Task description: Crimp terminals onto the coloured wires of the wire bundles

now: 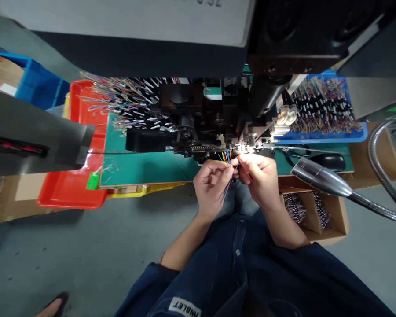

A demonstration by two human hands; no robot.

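Near the hands [211,187] [255,178], green mat [145,167] and red tray [69,193]

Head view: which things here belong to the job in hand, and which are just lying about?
Job in hand: left hand, right hand, coloured wire bundle, wire-processing machine.
Lying about: scissors, computer mouse, gooseneck lamp, red tray.

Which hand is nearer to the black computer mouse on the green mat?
The right hand is nearer, left of the mouse in view and apart from it. The left hand lies farther off, beyond the right; both hold the coloured wires.
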